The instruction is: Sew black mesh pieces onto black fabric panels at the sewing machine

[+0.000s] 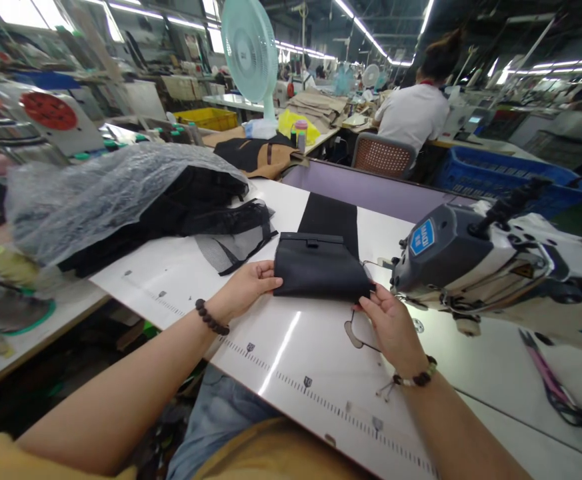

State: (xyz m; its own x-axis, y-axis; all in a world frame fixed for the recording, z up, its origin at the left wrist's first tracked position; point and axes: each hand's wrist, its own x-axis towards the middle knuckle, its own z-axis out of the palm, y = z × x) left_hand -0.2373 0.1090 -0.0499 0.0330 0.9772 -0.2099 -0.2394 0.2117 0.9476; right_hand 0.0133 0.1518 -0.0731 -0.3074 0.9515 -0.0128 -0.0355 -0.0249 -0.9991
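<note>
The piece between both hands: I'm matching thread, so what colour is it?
The piece is black, seen best in the head view.

Pink-and-black scissors [545, 370] toward right edge of white table [321, 337]. Beyond far edge: blue plastic basket [471, 176], round pale-green fan [251, 50], yellow plastic crate [208, 119].

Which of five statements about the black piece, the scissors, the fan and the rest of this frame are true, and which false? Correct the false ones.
1. Both the left grip and the right grip hold the black piece. True.
2. The pink-handled scissors are in the right grip. False: they lie apart from it, on the white tabletop.
3. The right grip is nearer the sewing machine than the left grip is. True.
4. The large fan is bright red. False: it is pale blue-green.
5. Each wrist wears a beaded bracelet. True.
</note>
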